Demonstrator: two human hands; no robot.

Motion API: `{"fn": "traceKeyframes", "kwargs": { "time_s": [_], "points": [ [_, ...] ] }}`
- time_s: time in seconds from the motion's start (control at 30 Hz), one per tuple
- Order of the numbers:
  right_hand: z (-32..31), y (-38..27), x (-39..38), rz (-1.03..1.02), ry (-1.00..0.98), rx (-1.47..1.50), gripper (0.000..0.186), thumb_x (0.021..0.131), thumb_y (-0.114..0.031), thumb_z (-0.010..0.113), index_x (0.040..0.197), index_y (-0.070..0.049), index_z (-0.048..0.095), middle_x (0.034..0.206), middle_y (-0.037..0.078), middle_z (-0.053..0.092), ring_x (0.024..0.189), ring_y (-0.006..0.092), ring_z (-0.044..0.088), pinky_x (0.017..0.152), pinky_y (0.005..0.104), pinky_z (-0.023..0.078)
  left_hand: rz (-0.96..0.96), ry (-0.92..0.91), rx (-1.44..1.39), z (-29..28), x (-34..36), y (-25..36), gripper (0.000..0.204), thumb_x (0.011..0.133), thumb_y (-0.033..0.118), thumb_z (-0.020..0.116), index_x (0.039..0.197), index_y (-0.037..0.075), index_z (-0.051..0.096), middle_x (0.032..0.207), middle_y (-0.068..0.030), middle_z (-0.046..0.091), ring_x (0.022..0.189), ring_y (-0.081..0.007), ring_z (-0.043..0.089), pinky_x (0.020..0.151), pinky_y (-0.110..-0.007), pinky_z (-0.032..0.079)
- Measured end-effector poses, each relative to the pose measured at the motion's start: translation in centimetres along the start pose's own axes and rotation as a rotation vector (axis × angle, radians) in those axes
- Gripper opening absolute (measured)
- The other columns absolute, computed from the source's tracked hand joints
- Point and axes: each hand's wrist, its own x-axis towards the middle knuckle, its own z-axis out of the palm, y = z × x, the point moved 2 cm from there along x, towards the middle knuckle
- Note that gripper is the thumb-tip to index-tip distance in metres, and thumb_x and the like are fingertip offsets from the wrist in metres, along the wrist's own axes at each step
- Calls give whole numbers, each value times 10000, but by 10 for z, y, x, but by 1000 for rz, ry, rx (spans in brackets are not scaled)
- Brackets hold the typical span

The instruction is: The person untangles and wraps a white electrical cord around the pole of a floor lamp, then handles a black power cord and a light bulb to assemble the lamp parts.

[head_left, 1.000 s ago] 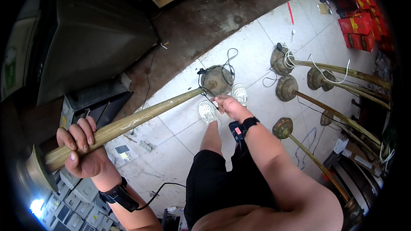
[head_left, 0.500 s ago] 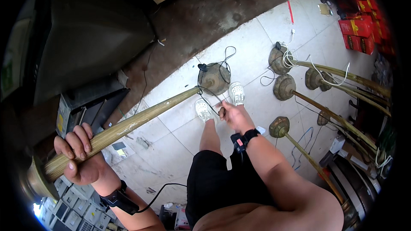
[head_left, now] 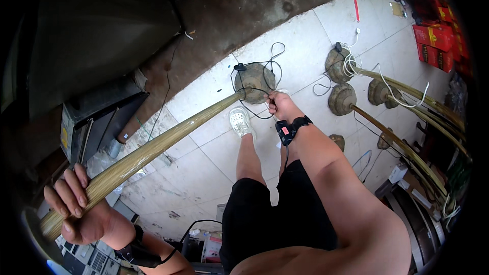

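Right grip [head_left: 283, 106] nearer the base [head_left: 259, 77], in a pinch on black cord [head_left: 262, 118]; left grip [head_left: 85, 218] curled round pole [head_left: 153, 148]

the tiled floor [head_left: 300, 35] bore a pole's round base [head_left: 262, 77], a white shoe [head_left: 239, 122] on its near side, and other bases [head_left: 341, 99] and a red strip [head_left: 356, 8] to its right.

A dark casing [head_left: 102, 46] is standing at ten o'clock; red boxes [head_left: 433, 37] are sitting at two, a small white box [head_left: 398, 174] near four.
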Motion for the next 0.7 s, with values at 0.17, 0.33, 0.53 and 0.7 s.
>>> {"fn": "traceKeyframes", "kwargs": {
  "time_s": [0.17,0.33,0.53,0.7],
  "points": [
    [8,13,-7,70,29,45,193,1005,-167,465,1004,-34,605,621,-19,403,486,102,288,459,271,255,14,252,165,-7,-17,-4,455,659,314,712,919,111,398,878,-52,344,852,-224,360,899,-398,293],
    [2,29,-39,192,51,208,225,1037,-193,443,1067,-30,595,585,-34,316,468,94,229,441,261,217,-82,411,591,-1,-41,-89,681,738,425,786,1241,62,506,1058,-123,592,1033,-295,589,988,-447,450],
    [34,52,-88,33,-55,381,181,993,-128,487,1060,10,583,569,-56,233,495,107,260,688,307,428,-194,389,483,12,-65,-177,412,845,290,681,1101,-5,551,1063,-173,601,1054,-270,575,1027,-430,422],
    [53,80,-137,-190,-256,586,189,959,-98,537,1088,34,578,735,9,495,662,127,441,798,291,438,-209,427,483,-2,-61,-178,352,878,261,628,1083,-14,547,1071,-185,607,1046,-270,582,1020,-415,431]
  ]
}}
